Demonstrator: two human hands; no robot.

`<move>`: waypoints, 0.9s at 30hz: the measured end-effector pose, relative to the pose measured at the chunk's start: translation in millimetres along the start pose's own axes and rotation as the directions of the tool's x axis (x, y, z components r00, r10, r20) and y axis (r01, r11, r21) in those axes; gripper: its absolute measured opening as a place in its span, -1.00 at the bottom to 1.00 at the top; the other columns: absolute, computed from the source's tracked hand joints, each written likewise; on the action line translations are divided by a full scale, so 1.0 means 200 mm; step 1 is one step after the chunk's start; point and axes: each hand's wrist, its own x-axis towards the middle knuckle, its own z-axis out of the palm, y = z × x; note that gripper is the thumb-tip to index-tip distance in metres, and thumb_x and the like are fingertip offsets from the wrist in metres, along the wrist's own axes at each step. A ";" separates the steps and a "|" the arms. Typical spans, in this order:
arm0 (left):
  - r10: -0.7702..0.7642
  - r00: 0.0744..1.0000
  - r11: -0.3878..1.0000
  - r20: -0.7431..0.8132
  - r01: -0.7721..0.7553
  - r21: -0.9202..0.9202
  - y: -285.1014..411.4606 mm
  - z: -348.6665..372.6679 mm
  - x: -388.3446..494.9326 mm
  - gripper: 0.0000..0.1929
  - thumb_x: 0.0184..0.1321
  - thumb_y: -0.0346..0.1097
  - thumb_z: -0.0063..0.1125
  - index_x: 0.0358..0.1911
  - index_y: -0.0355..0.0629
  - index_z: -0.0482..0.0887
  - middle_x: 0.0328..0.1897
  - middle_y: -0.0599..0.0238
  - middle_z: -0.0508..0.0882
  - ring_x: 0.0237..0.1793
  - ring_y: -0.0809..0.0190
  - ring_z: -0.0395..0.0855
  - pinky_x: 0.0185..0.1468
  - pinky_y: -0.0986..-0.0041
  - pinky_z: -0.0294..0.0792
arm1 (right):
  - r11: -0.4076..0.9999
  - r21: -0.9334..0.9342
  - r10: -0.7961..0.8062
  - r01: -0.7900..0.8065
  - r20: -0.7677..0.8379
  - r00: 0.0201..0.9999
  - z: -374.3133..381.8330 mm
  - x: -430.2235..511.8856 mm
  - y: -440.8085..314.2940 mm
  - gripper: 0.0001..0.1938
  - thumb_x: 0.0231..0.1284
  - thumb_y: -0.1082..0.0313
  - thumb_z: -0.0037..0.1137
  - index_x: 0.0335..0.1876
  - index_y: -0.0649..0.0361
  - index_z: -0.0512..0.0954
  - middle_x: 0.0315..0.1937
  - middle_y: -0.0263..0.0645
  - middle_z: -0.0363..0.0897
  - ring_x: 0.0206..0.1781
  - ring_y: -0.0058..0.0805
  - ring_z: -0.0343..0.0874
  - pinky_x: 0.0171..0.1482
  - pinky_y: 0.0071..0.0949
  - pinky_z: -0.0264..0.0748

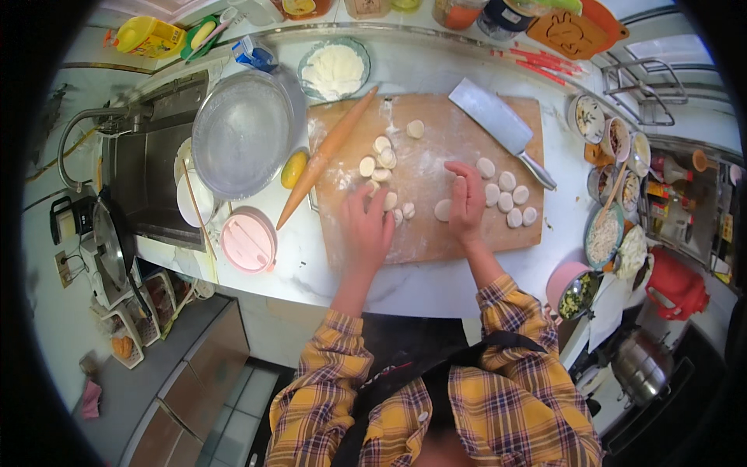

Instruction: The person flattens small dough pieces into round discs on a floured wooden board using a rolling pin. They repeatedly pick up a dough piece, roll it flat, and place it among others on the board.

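Note:
On a floured wooden board [432,233], my left hand [367,225] rests its fingertips among small dough pieces [381,175]; whether it grips one is unclear. My right hand [467,201] stands on its edge, fingers together and slightly curled, beside a flattened dough disc [443,210]; its palm side is partly hidden. More flattened discs [505,202] lie to its right, and one dough piece [415,129] sits apart near the upper middle. A wooden rolling pin [327,157] slants over the board's left edge. A cleaver [493,117] lies across the upper right.
Left of the board are a yellow oval fruit [295,170], a round metal tray [244,135], a pink round container [248,242] and a sink [157,169]. A glass bowl of flour [334,69] stands behind; ingredient bowls [586,119] and a pink pot [572,289] stand at right.

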 end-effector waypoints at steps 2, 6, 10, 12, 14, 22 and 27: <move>-0.001 1.000 0.999 0.023 0.000 0.038 0.01 -0.01 -0.01 -0.54 0.09 -0.43 0.36 0.14 -0.14 0.69 0.23 0.03 0.53 0.21 -0.15 0.47 0.27 0.02 0.36 | 0.985 -0.168 -0.013 0.030 0.101 0.995 -0.05 -0.09 -0.01 -0.60 0.18 0.53 0.18 0.17 0.20 0.60 0.23 -0.06 0.57 0.29 -0.07 0.53 0.34 -0.20 0.45; 0.047 0.998 0.996 0.032 -0.049 0.078 0.05 -0.02 0.03 -0.59 0.07 -0.49 0.32 0.06 -0.16 0.67 0.13 0.07 0.58 0.13 -0.12 0.52 0.20 0.05 0.40 | 0.813 -0.487 -0.202 0.321 0.280 0.938 -0.16 -0.22 -0.04 -0.58 0.15 0.55 0.26 0.17 0.14 0.62 0.22 -0.09 0.57 0.27 -0.07 0.53 0.33 -0.18 0.46; 0.021 0.985 1.000 0.171 -0.024 0.017 0.10 0.00 0.05 -0.69 0.08 -0.55 0.32 -0.09 -0.19 0.60 -0.09 0.09 0.63 -0.04 -0.07 0.58 0.07 0.11 0.41 | 0.833 -0.516 -0.123 0.200 0.180 0.976 -0.27 -0.25 -0.07 -0.57 0.15 0.49 0.32 0.19 0.14 0.62 0.25 -0.13 0.56 0.32 -0.04 0.50 0.35 -0.15 0.44; 0.083 0.996 0.995 0.024 -0.081 -0.058 0.14 0.05 0.08 -0.70 0.08 -0.56 0.30 -0.09 -0.20 0.59 -0.16 0.09 0.63 -0.12 -0.06 0.59 0.00 0.09 0.42 | 0.857 -0.499 -0.073 0.126 0.124 0.990 -0.28 -0.25 -0.09 -0.55 0.14 0.48 0.33 0.20 0.14 0.61 0.25 -0.15 0.56 0.33 -0.04 0.50 0.36 -0.14 0.44; 0.096 0.995 0.990 -0.040 -0.099 -0.096 0.18 0.12 0.13 -0.70 0.10 -0.55 0.30 -0.07 -0.21 0.59 -0.17 0.08 0.64 -0.14 -0.06 0.60 -0.04 0.09 0.44 | 0.891 -0.448 -0.040 0.077 0.091 0.995 -0.24 -0.24 -0.11 -0.54 0.13 0.48 0.35 0.21 0.15 0.61 0.25 -0.17 0.56 0.32 -0.05 0.50 0.36 -0.13 0.44; 0.209 0.976 0.968 -0.062 -0.216 -0.127 0.30 0.33 0.20 -0.65 0.09 -0.51 0.31 0.01 -0.23 0.65 0.00 0.08 0.67 -0.02 -0.11 0.63 0.03 0.09 0.50 | 0.819 -0.496 -0.176 0.288 0.259 0.950 -0.18 -0.25 -0.03 -0.68 0.11 0.49 0.36 0.02 0.12 0.64 0.16 -0.19 0.58 0.27 -0.12 0.52 0.24 -0.19 0.51; 0.169 0.979 0.972 -0.118 -0.185 -0.146 0.29 0.31 0.03 -0.72 0.04 -0.51 0.32 -0.12 -0.19 0.73 0.07 0.08 0.67 0.03 -0.10 0.63 0.05 0.10 0.48 | 0.752 -0.653 -0.125 0.087 -0.012 0.992 -0.35 -0.29 -0.06 -0.76 0.18 0.55 0.27 -0.04 0.15 0.66 0.15 -0.11 0.56 0.24 -0.05 0.51 0.27 -0.14 0.45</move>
